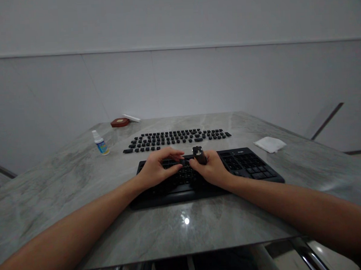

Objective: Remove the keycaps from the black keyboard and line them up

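Note:
A black keyboard point(168, 199) lies in front of me, with many of its key positions bare at the left and middle and keys in place at the right. Over its middle, my left hand point(160, 166) pinches a small dark keycap point(182, 162) between thumb and fingers. My right hand point(211, 168) is closed around a dark-handled keycap puller point(199, 155), its handle end pointing up. Thin wire seems to run from the puller toward the keycap; whether they touch I cannot tell.
Behind the keyboard, loose black keycaps point(171, 138) stand in rows on the marbled table point(65, 189). A spray bottle point(101, 145) stands left, a folded white cloth or tissue point(270, 144) lies right. A reddish-brown case point(119, 122) and a white flat object point(131, 118) lie by the wall.

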Action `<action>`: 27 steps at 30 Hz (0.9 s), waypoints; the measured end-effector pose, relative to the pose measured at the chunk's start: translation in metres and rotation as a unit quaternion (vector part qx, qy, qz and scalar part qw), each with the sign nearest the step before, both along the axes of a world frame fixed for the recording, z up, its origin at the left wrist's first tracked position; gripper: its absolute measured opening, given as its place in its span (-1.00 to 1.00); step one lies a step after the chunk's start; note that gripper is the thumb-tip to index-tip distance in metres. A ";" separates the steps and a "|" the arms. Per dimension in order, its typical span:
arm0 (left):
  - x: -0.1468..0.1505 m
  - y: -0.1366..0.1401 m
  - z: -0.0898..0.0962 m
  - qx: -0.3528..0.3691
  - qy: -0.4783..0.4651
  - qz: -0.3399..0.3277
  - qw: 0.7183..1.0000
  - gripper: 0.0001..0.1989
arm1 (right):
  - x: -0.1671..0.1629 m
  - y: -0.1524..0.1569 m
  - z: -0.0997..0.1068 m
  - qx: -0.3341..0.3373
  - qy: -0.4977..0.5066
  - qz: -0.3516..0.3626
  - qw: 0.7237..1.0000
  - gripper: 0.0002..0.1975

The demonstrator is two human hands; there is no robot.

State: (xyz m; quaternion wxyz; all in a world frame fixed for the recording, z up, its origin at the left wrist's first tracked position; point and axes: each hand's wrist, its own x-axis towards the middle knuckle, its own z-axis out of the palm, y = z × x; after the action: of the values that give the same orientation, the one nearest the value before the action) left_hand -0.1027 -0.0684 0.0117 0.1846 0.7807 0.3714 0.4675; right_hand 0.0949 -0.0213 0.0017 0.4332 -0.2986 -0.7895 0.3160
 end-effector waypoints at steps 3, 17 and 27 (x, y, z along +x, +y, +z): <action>0.000 -0.001 0.003 0.038 0.031 0.012 0.999 -0.73 | 0.001 0.000 0.001 -0.001 0.005 -0.003 1.000 -0.62; -0.003 0.000 0.006 0.081 0.091 0.023 0.992 -0.77 | 0.004 -0.004 0.001 0.020 0.033 -0.007 0.999 -0.64; -0.006 0.004 0.005 0.063 0.084 0.019 0.994 -0.80 | 0.004 -0.003 0.001 0.014 0.035 0.000 0.999 -0.66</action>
State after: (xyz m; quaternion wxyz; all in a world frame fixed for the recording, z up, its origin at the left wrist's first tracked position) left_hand -0.1092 -0.0648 0.0171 0.0944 0.8197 0.3704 0.4265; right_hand 0.0990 -0.0244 0.0030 0.4646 -0.2815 -0.7784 0.3145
